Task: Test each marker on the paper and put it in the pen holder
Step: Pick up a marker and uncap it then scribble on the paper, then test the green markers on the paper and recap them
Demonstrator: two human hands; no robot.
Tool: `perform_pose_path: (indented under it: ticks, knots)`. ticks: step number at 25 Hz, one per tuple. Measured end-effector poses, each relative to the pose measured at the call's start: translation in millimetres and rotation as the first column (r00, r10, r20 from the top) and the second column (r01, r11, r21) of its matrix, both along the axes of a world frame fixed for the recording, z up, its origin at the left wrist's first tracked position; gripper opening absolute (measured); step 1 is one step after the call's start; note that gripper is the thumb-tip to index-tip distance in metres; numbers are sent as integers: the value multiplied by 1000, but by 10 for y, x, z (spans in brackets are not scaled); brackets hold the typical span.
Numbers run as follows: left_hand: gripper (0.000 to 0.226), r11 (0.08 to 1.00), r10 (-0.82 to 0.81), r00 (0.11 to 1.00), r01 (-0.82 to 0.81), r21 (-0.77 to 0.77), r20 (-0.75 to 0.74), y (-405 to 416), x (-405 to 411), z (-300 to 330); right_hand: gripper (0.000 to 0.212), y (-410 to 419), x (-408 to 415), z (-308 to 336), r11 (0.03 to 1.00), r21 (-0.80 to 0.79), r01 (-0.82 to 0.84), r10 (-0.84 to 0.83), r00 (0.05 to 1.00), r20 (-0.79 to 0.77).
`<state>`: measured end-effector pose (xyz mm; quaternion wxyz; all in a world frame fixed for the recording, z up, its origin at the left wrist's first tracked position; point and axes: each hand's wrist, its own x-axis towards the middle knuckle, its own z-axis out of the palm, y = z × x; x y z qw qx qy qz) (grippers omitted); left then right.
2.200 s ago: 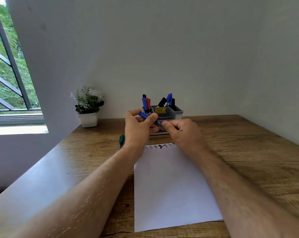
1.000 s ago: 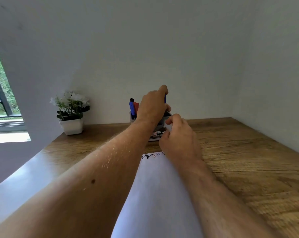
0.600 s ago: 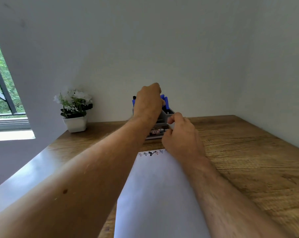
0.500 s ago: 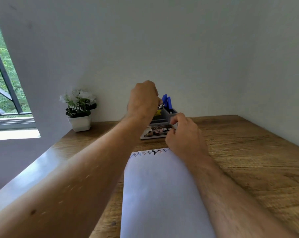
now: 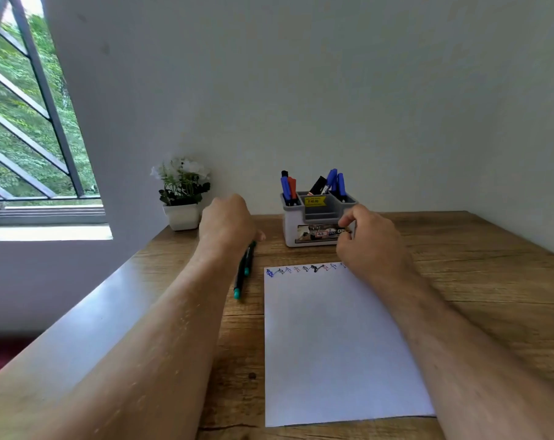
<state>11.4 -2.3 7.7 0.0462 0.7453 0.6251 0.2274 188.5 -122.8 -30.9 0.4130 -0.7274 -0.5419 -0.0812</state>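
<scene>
Since the earlier frames, the left hand (image 5: 226, 225) has been withdrawn from above the pen holder (image 5: 317, 222) and brought down to the left of it, onto the far ends of two green-capped markers (image 5: 242, 274) lying side by side on the wooden desk (image 5: 476, 281); the blue marker carried a moment ago is no longer held and is judged to stand now among the blue, red and black markers upright in the holder's compartments. The step in hand is therefore taken to be the pick-up of the next marker for testing. The left hand is seen from the back with its fingers curled over the markers' far ends; whether either marker is already pinched cannot be told. The right hand (image 5: 369, 242) is held loosely curled beside the holder's right front corner, thumb and forefinger close together, apparently with nothing between them, though this is not clearly shown. The sheet of paper (image 5: 333, 344) lies between the forearms, a row of small coloured scribbles along its far edge. One marker would next need to be separated from its neighbour, lifted, uncapped and brought to the free stretch of that edge. A potted plant (image 5: 182, 198) stands by the wall.
</scene>
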Motion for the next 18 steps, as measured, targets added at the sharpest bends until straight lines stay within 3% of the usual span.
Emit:
perform_pose_path:
  ticks: [18]
  knots:
    - [43,999,-24,998,22,-33,-55,-67,76,-250,16,33,2,0,998,-48,-30,31,999,10]
